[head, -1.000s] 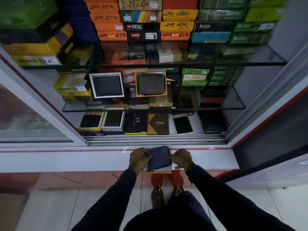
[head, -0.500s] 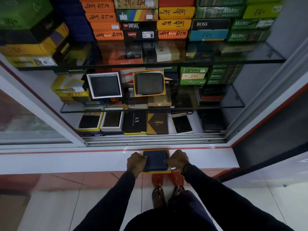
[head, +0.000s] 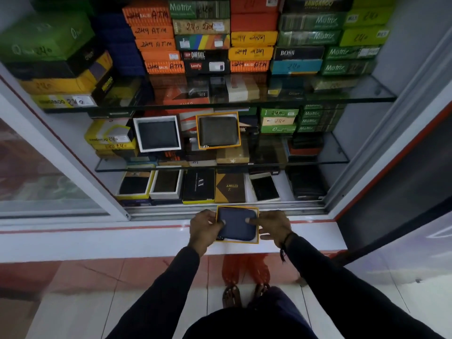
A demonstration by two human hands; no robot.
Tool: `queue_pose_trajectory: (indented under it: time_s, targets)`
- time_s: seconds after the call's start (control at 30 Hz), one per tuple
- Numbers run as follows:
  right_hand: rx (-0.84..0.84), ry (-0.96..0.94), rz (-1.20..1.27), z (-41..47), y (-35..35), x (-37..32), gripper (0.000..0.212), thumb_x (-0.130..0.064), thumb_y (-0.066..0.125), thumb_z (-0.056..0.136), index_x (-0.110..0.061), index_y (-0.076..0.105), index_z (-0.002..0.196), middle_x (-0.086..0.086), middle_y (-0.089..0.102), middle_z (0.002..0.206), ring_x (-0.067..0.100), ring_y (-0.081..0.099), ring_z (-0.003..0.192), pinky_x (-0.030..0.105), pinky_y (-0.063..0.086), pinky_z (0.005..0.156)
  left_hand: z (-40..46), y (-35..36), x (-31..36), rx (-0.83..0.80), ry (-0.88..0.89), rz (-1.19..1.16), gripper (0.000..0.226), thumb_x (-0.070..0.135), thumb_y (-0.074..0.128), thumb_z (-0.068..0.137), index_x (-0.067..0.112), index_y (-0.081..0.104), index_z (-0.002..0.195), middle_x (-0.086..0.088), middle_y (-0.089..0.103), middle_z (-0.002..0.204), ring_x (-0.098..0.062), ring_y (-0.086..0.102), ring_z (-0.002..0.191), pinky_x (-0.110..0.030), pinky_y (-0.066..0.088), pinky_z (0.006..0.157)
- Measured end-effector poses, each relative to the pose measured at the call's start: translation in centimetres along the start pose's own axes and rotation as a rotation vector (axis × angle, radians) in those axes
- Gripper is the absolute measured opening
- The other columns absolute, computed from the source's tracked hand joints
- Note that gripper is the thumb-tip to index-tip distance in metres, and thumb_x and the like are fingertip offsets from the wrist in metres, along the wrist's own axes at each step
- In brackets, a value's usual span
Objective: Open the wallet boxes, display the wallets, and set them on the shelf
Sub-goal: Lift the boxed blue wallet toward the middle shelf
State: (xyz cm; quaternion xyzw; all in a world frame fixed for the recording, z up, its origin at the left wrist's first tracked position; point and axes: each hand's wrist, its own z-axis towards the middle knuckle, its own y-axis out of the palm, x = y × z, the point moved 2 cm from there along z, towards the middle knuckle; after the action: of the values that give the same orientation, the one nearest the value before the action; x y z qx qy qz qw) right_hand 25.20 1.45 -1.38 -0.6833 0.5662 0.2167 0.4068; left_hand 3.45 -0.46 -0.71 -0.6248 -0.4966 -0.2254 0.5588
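Note:
A dark blue zip wallet (head: 236,225) lies in an open orange-rimmed box (head: 257,237), held over the white ledge in front of the cabinet. My left hand (head: 204,230) grips the box's left side. My right hand (head: 272,227) holds its right side, with a finger pressing on the wallet. On the middle glass shelf (head: 318,161) two open boxes stand tilted up: a white-rimmed one (head: 157,133) and an orange-rimmed one (head: 218,130), each showing a dark wallet.
The bottom shelf holds several open and closed wallet boxes (head: 199,185). Stacks of orange, green and yellow boxes (head: 252,40) fill the top glass shelf. A sliding glass door (head: 44,167) stands at the left, with its track (head: 220,209) just beyond my hands. My feet (head: 244,294) are below.
The wallet was tilted above the box; it now sits inside it. Both hands have lifted the box a little forward, toward the cabinet's track.

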Motion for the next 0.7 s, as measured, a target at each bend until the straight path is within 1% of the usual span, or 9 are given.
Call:
queue_pose_trajectory:
  time_s: [0.07,0.13,0.2,0.3,0.37,0.4,0.47,0.6,0.7]
  targets:
    - [0.092,-0.117,0.040,-1.0,-1.8,-2.6,0.052,-0.039,0.096,0.047,-0.003,0.074,0.076,0.018,0.076,0.085,0.024,0.068,0.065,0.029,0.057,0.053,0.1,-0.5,3.0,0.034,0.117,-0.042,0.020,0.016,0.081,0.078,0.026,0.065,0.072,0.005,0.070,0.077,-0.019,0.067,0.078,-0.029,0.055,0.066]
    - [0.208,-0.252,0.027,-2.2,-3.8,-5.6,0.046,-0.042,0.094,0.053,-0.005,0.076,0.074,0.013,0.075,0.075,0.023,0.070,0.064,0.026,0.058,0.057,0.1,-1.0,6.5,0.048,0.220,-0.109,0.019,0.016,0.082,0.080,0.026,0.066,0.078,0.006,0.069,0.080,-0.017,0.066,0.079,-0.025,0.052,0.068]
    - [0.314,-0.334,0.049,-3.3,-6.0,-8.2,0.044,-0.049,0.093,0.050,-0.015,0.079,0.075,0.002,0.077,0.070,0.022,0.074,0.072,0.033,0.062,0.069,-0.2,-1.3,10.0,0.065,0.335,-0.138,0.025,0.016,0.082,0.081,0.034,0.063,0.078,0.008,0.068,0.084,-0.013,0.066,0.083,-0.026,0.055,0.075]
    - [0.399,-0.463,0.020,-3.9,-9.5,-11.7,0.039,-0.051,0.090,0.057,-0.021,0.080,0.079,-0.003,0.077,0.069,0.017,0.074,0.071,0.029,0.054,0.062,-0.2,-1.0,15.2,0.135,0.486,-0.127,0.030,0.018,0.082,0.081,0.038,0.060,0.078,0.010,0.067,0.087,-0.004,0.065,0.081,-0.021,0.054,0.073]
    - [0.433,-0.519,0.077,-3.5,-11.4,-13.6,0.043,-0.056,0.089,0.054,-0.023,0.080,0.080,-0.005,0.078,0.071,0.016,0.075,0.073,0.034,0.059,0.064,0.6,-0.4,18.0,0.171,0.542,-0.112,0.021,0.021,0.082,0.081,0.032,0.065,0.085,0.007,0.066,0.091,-0.004,0.063,0.078,-0.018,0.050,0.069]
    - [0.439,-0.534,0.102,-3.0,-12.0,-14.3,0.043,-0.055,0.089,0.053,-0.024,0.080,0.081,-0.006,0.079,0.073,0.016,0.076,0.074,0.038,0.062,0.068,1.1,0.0,19.0,0.188,0.555,-0.099,0.016,0.023,0.082,0.081,0.029,0.068,0.089,0.004,0.067,0.092,-0.007,0.063,0.078,-0.019,0.050,0.069]
    - [0.472,-0.554,0.100,-2.0,-12.8,-15.9,0.033,-0.043,0.091,0.060,-0.021,0.081,0.082,-0.004,0.078,0.074,0.016,0.075,0.074,0.039,0.063,0.072,2.7,0.9,20.8,0.208,0.570,-0.050,0.013,0.026,0.081,0.082,0.021,0.075,0.092,0.001,0.068,0.093,-0.013,0.065,0.079,-0.027,0.053,0.071]
    - [0.487,-0.496,0.064,1.2,-13.0,-18.3,0.027,-0.031,0.089,0.068,-0.013,0.081,0.086,0.004,0.079,0.080,0.019,0.072,0.076,0.031,0.060,0.066,6.2,3.4,23.3,0.196,0.473,0.030,0.013,0.026,0.079,0.084,0.018,0.077,0.094,-0.002,0.078,0.090,-0.018,0.073,0.082,-0.037,0.063,0.076]
    - [0.497,-0.440,0.063,4.3,-12.7,-19.1,0.019,-0.029,0.090,0.067,-0.018,0.077,0.075,0.004,0.078,0.082,0.022,0.073,0.080,0.039,0.061,0.074,9.2,4.9,23.7,0.198,0.395,0.119,0.018,0.029,0.079,0.084,0.017,0.078,0.097,-0.006,0.078,0.092,-0.021,0.075,0.086,-0.041,0.065,0.076]
